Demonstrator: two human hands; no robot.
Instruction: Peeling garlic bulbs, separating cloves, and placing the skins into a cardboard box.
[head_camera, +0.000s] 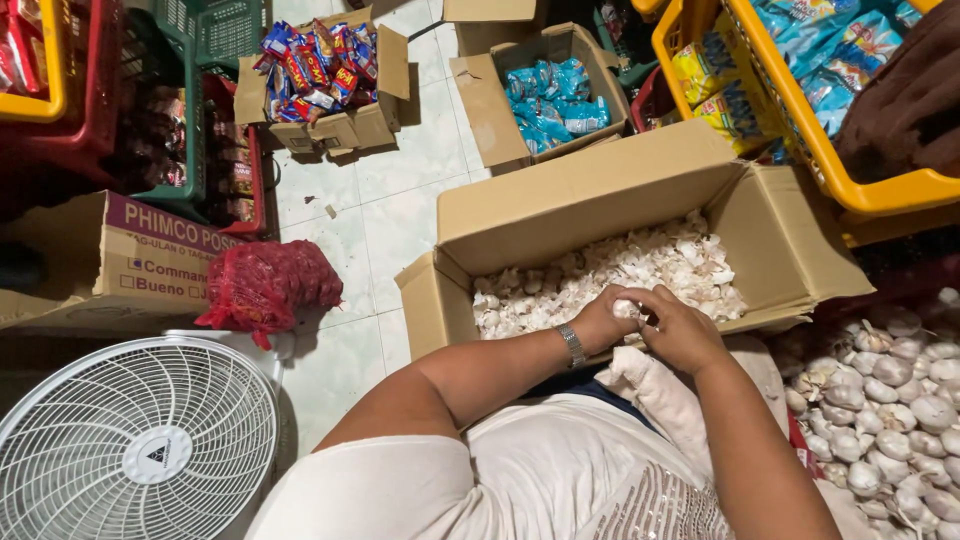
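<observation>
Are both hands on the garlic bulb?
Touching. Head view: left hand and right hand close around the garlic bulb, fingers wrapping it over the cardboard box.

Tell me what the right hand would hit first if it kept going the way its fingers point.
The right hand points left, so it meets the garlic bulb and the left hand almost at once.

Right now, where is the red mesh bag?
In the head view, the red mesh bag lies on the tiled floor at the left, just above the white electric fan and beside the printed cardboard box, left of the open cardboard box of garlic skins.
</observation>
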